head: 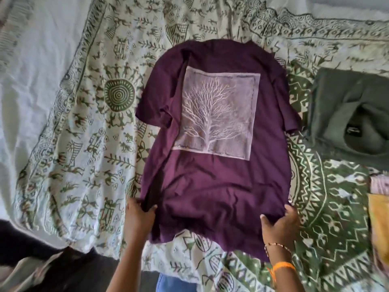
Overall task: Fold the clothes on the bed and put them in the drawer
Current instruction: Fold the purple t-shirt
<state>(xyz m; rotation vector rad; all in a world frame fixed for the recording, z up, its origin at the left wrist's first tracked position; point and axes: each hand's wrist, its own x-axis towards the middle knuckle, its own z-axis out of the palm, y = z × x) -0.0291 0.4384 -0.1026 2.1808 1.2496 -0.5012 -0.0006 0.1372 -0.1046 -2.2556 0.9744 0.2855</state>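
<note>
Purple T-shirt (212,186) gripped at its hem by both hands on the bed.

Purple cloth is bunched in the left hand (140,216), whose fingers close over the hem's left corner, while the right hand (281,223) pinches the right corner between thumb and fingers; that wrist wears a beaded bracelet (275,246) and an orange thread band (283,266). The shirt stretches away from the hands, lying flat with its sleeves out, a pale square tree print (216,114) on the side facing up. Under it, and spreading to both sides of the hands, lies a white bedsheet printed with green figures (84,127). Beyond the right hand, farther out, sits a folded grey-green garment (347,106), and just outside that hand, at the edge of view, lies a yellow cloth (380,218).
</note>
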